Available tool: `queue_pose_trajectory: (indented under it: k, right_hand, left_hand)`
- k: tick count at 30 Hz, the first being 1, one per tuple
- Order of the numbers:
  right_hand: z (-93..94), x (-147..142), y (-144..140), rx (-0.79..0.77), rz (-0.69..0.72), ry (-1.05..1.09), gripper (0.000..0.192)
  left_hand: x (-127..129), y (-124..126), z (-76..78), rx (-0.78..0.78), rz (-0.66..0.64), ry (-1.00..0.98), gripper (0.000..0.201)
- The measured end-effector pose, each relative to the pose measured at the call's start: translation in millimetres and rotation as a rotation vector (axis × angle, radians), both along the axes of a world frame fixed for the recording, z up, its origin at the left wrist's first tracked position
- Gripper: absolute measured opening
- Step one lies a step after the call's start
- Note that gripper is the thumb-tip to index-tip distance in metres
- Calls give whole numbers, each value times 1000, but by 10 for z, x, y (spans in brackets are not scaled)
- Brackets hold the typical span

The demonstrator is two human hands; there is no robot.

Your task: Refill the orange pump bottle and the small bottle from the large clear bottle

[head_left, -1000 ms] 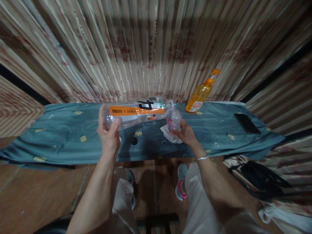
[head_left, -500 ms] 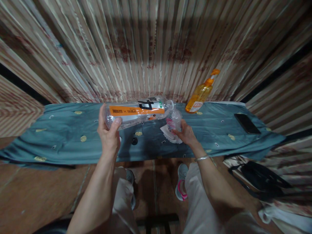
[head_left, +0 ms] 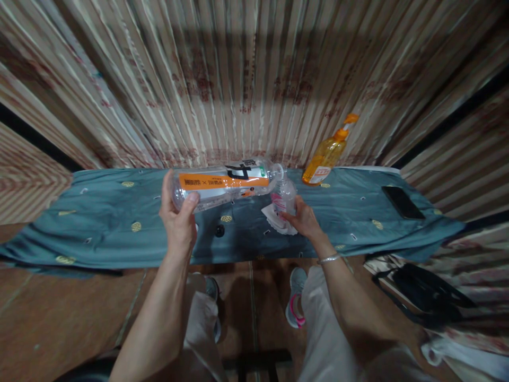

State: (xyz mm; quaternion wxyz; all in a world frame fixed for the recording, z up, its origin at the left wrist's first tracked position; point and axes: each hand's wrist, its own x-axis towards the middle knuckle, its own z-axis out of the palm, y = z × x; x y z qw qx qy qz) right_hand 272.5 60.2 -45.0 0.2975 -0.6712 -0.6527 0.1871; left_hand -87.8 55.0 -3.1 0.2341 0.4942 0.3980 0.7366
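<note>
My left hand is closed round the base end of a large clear plastic bottle with an orange and silver label. That bottle lies almost level in the air, its mouth pointing right. Under its mouth stands a small clear bottle with pink print, and my right hand grips its right side. The two mouths meet or nearly meet; I cannot tell if they touch. Beneath the small bottle is a crumpled white tissue. Whether liquid runs between the bottles cannot be made out.
A pump bottle of orange liquid stands at the back right of the cloth-covered table. Farther right lies a black phone. A small black cap sits near the front edge. A black bag is at the lower right.
</note>
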Motion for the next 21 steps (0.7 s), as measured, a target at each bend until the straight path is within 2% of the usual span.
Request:
queue_pose_trajectory:
  k: [6,15,21]
  right_hand:
    - [57,-20,-15,-35,-8,3,40]
    - [-36,19,11,52,28,19,41]
    - [5,-2,-5,-4,-9,-1,42]
  left_hand:
    - [25,15,-23,15,-2,-43,89]
    - [-7,6,-17,-8,-9,44,88]
    - [4,1,-7,6,-15,1,90]
